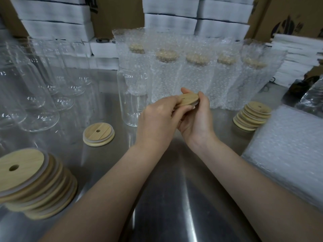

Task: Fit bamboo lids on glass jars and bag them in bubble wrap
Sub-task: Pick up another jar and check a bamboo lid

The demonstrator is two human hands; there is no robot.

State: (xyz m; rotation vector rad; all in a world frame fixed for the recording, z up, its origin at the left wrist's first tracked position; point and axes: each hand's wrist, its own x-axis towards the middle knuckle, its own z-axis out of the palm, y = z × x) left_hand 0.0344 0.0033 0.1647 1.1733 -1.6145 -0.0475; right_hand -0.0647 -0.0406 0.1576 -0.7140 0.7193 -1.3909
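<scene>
Both hands hold one round bamboo lid (189, 99) above the steel table (167, 189). My left hand (160, 119) pinches its near edge, and my right hand (197, 117) curls around its right side from below. Just behind my left hand stands an open glass jar (132, 95) without a lid. Another single lid (98, 134) with a centre hole lies flat to the left. Several lidded jars in bubble wrap bags (197, 74) stand in a row behind the hands.
Several bare glass jars (35, 88) crowd the far left. Lid stacks sit at the near left (33, 182) and at the right (252, 116). A pile of bubble wrap bags (288, 151) lies at the right edge. White boxes (169, 20) and cartons line the back.
</scene>
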